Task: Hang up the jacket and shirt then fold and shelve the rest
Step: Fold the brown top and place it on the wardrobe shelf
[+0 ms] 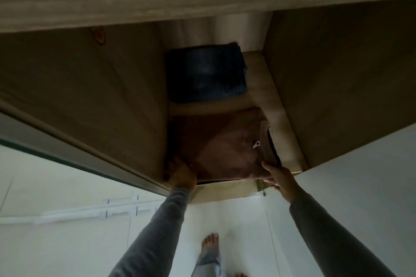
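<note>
Two hands: right hand pinches brown top w/ thumb; left hand too dark, can't tell.

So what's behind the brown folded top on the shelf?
A folded dark blue denim pair of jeans lies behind the folded brown garment, further back on the wooden shelf. Anything beneath either is covered.

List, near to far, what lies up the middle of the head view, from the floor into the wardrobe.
bare foot → front edge of the shelf → brown folded garment → folded blue jeans → pale surface at the back
</note>
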Action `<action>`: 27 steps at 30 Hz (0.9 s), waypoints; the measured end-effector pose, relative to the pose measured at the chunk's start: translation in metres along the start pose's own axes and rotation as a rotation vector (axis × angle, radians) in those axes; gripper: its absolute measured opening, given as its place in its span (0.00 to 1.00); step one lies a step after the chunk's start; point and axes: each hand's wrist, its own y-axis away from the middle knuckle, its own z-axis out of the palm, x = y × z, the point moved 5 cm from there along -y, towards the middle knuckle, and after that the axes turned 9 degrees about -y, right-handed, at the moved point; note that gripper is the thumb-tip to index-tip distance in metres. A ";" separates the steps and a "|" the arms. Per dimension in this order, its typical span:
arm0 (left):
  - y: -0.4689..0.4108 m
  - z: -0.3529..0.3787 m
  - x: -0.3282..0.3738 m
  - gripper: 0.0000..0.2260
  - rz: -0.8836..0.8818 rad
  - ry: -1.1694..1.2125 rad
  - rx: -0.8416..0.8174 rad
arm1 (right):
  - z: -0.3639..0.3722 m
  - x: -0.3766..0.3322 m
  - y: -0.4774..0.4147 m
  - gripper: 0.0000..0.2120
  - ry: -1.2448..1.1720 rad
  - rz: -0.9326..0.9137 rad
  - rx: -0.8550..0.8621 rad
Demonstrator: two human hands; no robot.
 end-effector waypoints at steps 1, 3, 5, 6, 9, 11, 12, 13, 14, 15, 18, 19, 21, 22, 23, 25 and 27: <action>-0.001 -0.002 0.000 0.28 -0.024 0.071 0.006 | -0.002 -0.001 -0.004 0.29 -0.004 -0.007 -0.012; -0.003 -0.006 0.004 0.26 -0.015 0.145 0.011 | -0.004 -0.005 -0.013 0.30 -0.012 -0.023 -0.032; -0.008 -0.009 0.007 0.24 -0.006 0.139 0.027 | -0.004 -0.008 -0.018 0.29 -0.012 -0.032 -0.038; -0.010 -0.005 0.006 0.22 -0.005 0.123 0.019 | -0.004 -0.007 -0.020 0.29 -0.021 -0.028 -0.047; -0.016 0.007 -0.001 0.15 -0.004 0.176 -0.018 | -0.005 -0.007 -0.023 0.25 -0.064 -0.033 -0.037; -0.016 0.007 -0.003 0.15 0.009 0.112 0.058 | -0.007 -0.010 -0.023 0.23 -0.072 -0.060 -0.006; -0.015 0.006 -0.003 0.17 0.020 0.116 0.075 | -0.008 -0.009 -0.023 0.23 -0.062 -0.070 -0.002; -0.013 0.004 -0.002 0.20 0.018 0.128 0.093 | -0.008 -0.009 -0.023 0.22 -0.041 -0.076 0.002; -0.010 0.002 -0.001 0.22 0.003 0.107 0.109 | -0.008 -0.009 -0.022 0.22 -0.018 -0.079 0.002; -0.006 -0.003 -0.001 0.23 -0.009 0.062 0.135 | -0.009 -0.009 -0.022 0.22 -0.001 -0.075 -0.001; -0.003 0.000 -0.001 0.22 0.026 0.049 0.063 | -0.014 -0.013 -0.021 0.17 0.121 -0.195 0.033; 0.000 -0.001 0.001 0.23 0.041 0.017 0.028 | -0.017 -0.021 -0.018 0.14 0.257 -0.350 0.093; 0.003 -0.009 0.007 0.26 0.060 -0.234 0.053 | -0.019 -0.040 -0.012 0.15 0.520 -0.669 0.273; 0.002 -0.015 0.014 0.27 0.077 -0.327 0.115 | -0.017 -0.048 -0.011 0.16 0.626 -0.772 0.370; 0.003 -0.022 0.025 0.28 0.126 -0.420 0.221 | -0.012 -0.056 -0.010 0.17 0.695 -0.863 0.446; -0.001 -0.029 0.047 0.28 0.245 -0.347 0.391 | 0.011 -0.071 -0.011 0.15 0.744 -0.996 0.438; -0.013 -0.021 0.071 0.26 0.473 -0.232 0.364 | 0.045 -0.082 -0.013 0.13 0.760 -1.129 0.293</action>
